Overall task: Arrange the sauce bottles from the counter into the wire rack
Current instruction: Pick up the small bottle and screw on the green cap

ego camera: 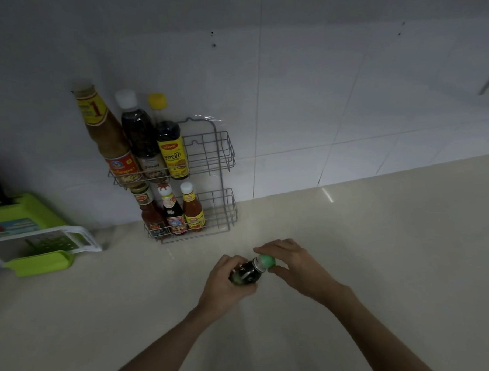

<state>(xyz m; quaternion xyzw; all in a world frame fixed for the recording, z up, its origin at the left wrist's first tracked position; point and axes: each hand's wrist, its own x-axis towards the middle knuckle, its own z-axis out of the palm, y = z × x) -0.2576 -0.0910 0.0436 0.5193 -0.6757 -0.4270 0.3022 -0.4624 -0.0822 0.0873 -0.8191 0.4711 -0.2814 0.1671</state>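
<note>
A small dark sauce bottle (248, 272) with a green cap (267, 261) is held tilted over the counter, in front of the wire rack (221, 155). My left hand (224, 284) wraps its body. My right hand (293, 263) pinches the cap. The two-tier rack stands against the tiled wall. Its top tier holds three tall bottles: a brown one (106, 135), a dark one (139, 134) and a yellow-labelled one (171, 149). Its bottom tier holds three small bottles (173, 213). The right side of both tiers is free.
A green and white plastic slicer set (35, 239) sits at the left on the beige counter (352, 236). The white tiled wall runs along the back. A dark object shows at the far left edge.
</note>
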